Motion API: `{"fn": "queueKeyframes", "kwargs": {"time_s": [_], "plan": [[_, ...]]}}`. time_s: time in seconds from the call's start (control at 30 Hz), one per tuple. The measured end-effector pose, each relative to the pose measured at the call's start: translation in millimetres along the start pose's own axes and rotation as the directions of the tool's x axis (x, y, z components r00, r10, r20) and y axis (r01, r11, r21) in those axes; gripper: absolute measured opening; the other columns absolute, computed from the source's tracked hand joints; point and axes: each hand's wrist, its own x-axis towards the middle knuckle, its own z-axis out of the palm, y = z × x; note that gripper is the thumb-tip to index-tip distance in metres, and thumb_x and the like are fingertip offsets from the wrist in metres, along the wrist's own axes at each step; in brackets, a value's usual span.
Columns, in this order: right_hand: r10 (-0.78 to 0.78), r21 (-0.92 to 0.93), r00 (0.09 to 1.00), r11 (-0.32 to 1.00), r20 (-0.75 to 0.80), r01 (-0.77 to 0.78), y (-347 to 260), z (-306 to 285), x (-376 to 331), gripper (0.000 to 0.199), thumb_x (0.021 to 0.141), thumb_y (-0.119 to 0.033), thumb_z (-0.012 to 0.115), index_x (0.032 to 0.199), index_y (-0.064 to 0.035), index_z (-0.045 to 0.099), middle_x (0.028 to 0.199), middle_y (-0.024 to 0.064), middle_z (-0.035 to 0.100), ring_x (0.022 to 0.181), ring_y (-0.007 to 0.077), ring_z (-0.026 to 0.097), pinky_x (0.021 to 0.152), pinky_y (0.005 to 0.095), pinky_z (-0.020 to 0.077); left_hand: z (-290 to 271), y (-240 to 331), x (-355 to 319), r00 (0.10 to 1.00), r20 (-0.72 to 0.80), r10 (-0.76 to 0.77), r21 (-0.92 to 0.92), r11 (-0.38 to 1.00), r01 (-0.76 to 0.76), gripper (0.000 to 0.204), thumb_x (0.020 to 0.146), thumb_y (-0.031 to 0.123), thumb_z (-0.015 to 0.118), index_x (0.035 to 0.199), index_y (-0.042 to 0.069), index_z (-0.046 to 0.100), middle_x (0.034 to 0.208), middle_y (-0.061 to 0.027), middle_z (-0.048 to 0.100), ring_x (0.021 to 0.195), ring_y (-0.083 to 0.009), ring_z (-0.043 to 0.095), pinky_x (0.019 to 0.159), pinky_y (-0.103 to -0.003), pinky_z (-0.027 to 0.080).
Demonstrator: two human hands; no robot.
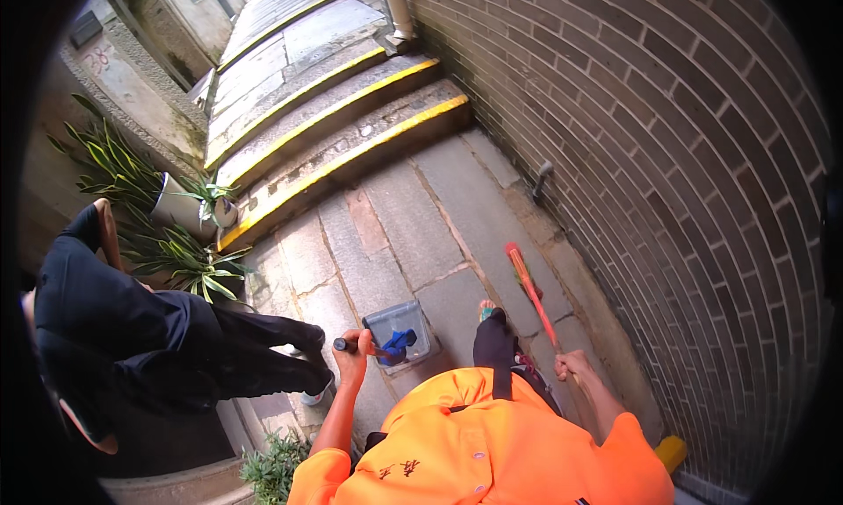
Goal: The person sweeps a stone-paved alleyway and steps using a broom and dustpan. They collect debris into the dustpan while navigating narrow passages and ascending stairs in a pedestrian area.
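My left hand [355, 347] is closed round the dark-ended handle of a dustpan. Its grey, box-shaped pan [420, 322] lies just to the right of that hand, over the paving, with a bunched blue thing [399, 342] in or across it. On the other side, my right hand [573, 364] grips a long red stick that looks like a broom [542, 307]. The broom slants forward and left from my hand to a thicker red end; some dark reddish-green matter shows beside it, too small to make out.
A person [167, 347] in dark clothes stands close on my left. Behind them are potted plants [180, 202]. Yellow-edged stone steps [351, 158] rise ahead. A brick wall [632, 154] runs along the right, with a small pipe [543, 180] at its foot. A bush [274, 468] grows at lower left.
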Motion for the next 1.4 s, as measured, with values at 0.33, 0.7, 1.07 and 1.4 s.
{"fn": "queueKeyframes", "kwargs": {"time_s": [0.33, 0.7, 1.07, 1.4], "plan": [[-0.015, -0.018, 0.969, 1.000, 0.248, 0.020, -267, 63, 45, 0.009, 0.087, -0.008, 0.056, 0.088, -0.0014, 0.049, 0.066, 0.0048, 0.051, 0.042, 0.0054, 0.042, 0.034, 0.0209, 0.0356, 32, 68, 168, 0.967, -0.241, 0.087, 0.030, 0.996, -0.082, 0.016, 0.088, 0.012, 0.062, 0.078, 0.000, 0.058, 0.062, -0.0040, 0.058, 0.054, -0.0103, 0.057, 0.053, -0.023, 0.046], [-0.336, -0.023, 0.843, 0.925, 0.419, 0.380, -543, 255, 105, 0.020, 0.090, -0.012, 0.055, 0.106, -0.0009, 0.051, 0.066, 0.0026, 0.049, 0.044, 0.0048, 0.040, 0.035, 0.0199, 0.0339, 47, 76, 438, 0.916, -0.398, 0.053, -0.107, 0.989, -0.104, 0.011, 0.087, 0.008, 0.060, 0.080, 0.001, 0.056, 0.055, -0.0031, 0.051, 0.046, -0.0114, 0.050, 0.047, -0.024, 0.041], [-0.416, -0.195, 0.798, 0.822, 0.436, 0.535, -781, 424, 155, 0.018, 0.083, -0.015, 0.061, 0.088, 0.0004, 0.054, 0.057, 0.0040, 0.051, 0.039, 0.0103, 0.047, 0.037, 0.0235, 0.0387, -11, 147, 696, 0.855, -0.515, 0.060, -0.200, 0.962, -0.187, 0.014, 0.088, 0.010, 0.060, 0.079, 0.003, 0.052, 0.055, -0.0025, 0.047, 0.043, -0.0100, 0.042, 0.044, -0.025, 0.037], [-0.275, -0.517, 0.877, 0.723, 0.394, 0.459, -944, 655, 296, 0.015, 0.084, -0.011, 0.060, 0.077, -0.0031, 0.048, 0.054, -0.0015, 0.044, 0.036, 0.0060, 0.038, 0.031, 0.0232, 0.0303, -43, 197, 915, 0.821, -0.561, 0.107, -0.247, 0.925, -0.289, 0.010, 0.087, 0.007, 0.058, 0.081, 0.003, 0.052, 0.062, -0.0046, 0.050, 0.045, -0.0096, 0.041, 0.046, -0.024, 0.035]]}}
